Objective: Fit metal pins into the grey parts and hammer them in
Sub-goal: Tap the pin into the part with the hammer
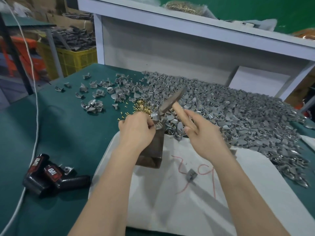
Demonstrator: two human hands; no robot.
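Note:
My left hand (136, 128) pinches a grey part (157, 119) and holds it on top of a dark metal block (152, 150). My right hand (202, 132) grips the wooden handle of a hammer (172, 99), with the index and middle fingers stretched along it. The hammer's steel head is blurred and sits just above the held part. A small heap of brass pins (142, 107) lies right behind my left hand. A large pile of grey parts (238, 113) covers the table to the right.
Scattered grey parts (98, 94) lie at the back left of the green table (68, 133). A white cloth (179, 193) with a loose grey part (191, 174) lies under my arms. Black and red batteries (49, 174) and a white cable (35, 116) are at the left.

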